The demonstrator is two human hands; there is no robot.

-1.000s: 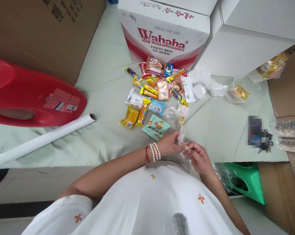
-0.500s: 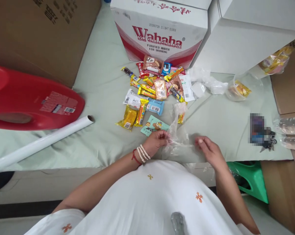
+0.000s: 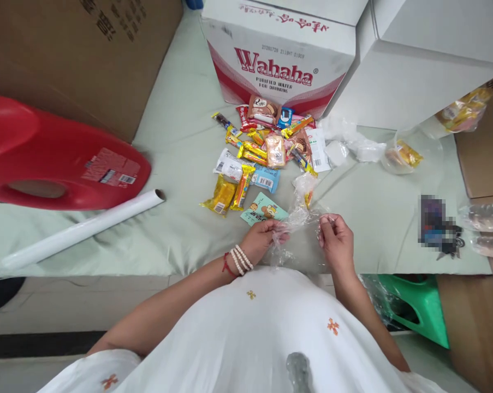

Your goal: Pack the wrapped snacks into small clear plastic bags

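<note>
Both my hands hold a clear plastic bag (image 3: 299, 229) just above the near edge of the pale green sheet (image 3: 180, 164). My left hand (image 3: 265, 237), with bead bracelets at the wrist, pinches the bag's left edge. My right hand (image 3: 335, 240) pinches its right edge, and the bag is stretched between them. A small yellow snack (image 3: 307, 197) shows in the bag's far end. A teal snack packet (image 3: 263, 209) lies just beyond my left hand. A pile of several wrapped snacks (image 3: 266, 147) lies further back.
A Wahaha carton (image 3: 279, 60) and a white box (image 3: 414, 65) stand at the back, brown cartons (image 3: 78, 49) at the left. A red plastic stool (image 3: 53, 158) and a white roll (image 3: 82, 232) lie left. Bottles (image 3: 483, 229) and keys (image 3: 438, 226) lie right; a green stool (image 3: 418, 305) stands below.
My hands, close together on the bunched bag a second ago, have moved apart and spread the bag open between them. My right hand has risen slightly toward the pile.
</note>
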